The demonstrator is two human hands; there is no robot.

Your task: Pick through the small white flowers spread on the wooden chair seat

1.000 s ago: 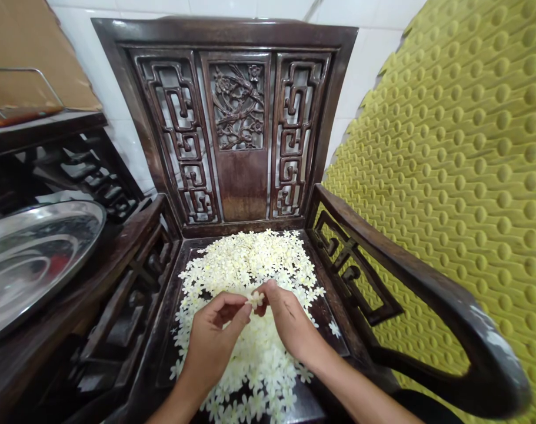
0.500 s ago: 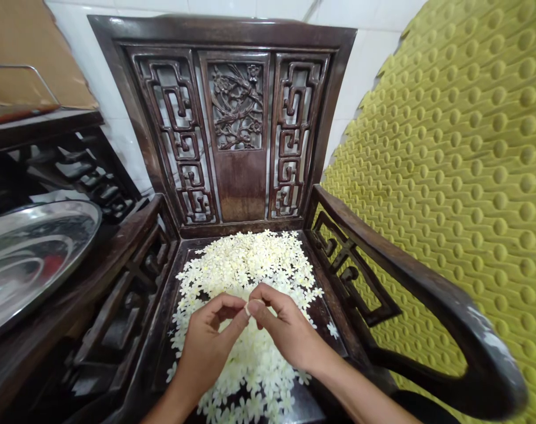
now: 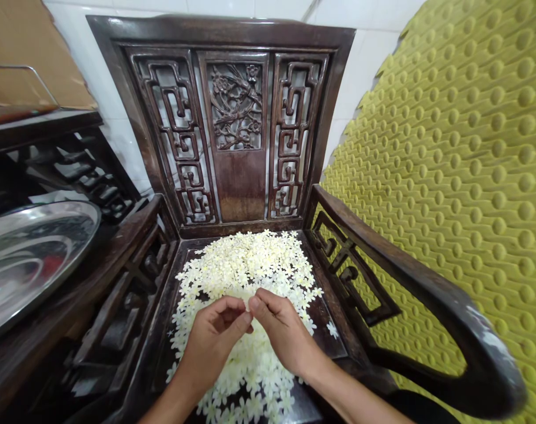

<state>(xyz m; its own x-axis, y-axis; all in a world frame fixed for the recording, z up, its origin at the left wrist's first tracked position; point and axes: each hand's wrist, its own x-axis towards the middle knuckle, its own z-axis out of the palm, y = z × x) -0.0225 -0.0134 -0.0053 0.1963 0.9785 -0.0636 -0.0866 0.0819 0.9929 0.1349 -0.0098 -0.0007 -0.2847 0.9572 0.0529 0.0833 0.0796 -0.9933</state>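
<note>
Over the chair seat, my left hand (image 3: 215,338) and my right hand (image 3: 280,327) meet at their fingertips. Each has thumb and forefinger pinched together. A small pale bit shows where they meet, too small and too like the blossoms behind it to name. Below and behind the hands lies a thick spread of small white flowers (image 3: 254,259) with yellowish centres, densest toward the chair back. One flower (image 3: 332,330) lies apart near the seat's right side.
The dark carved wooden chair (image 3: 243,185) has armrests on both sides. A shiny metal tray (image 3: 86,227) stands at the left, beside the left armrest. Yellow bumpy foam matting (image 3: 426,176) rises on the right. White tiles (image 3: 223,7) cover the wall behind.
My left fingertips have shifted slightly down and curled more, and my right thumb and forefinger have straightened and closed together. The flowers on the seat look unchanged.
</note>
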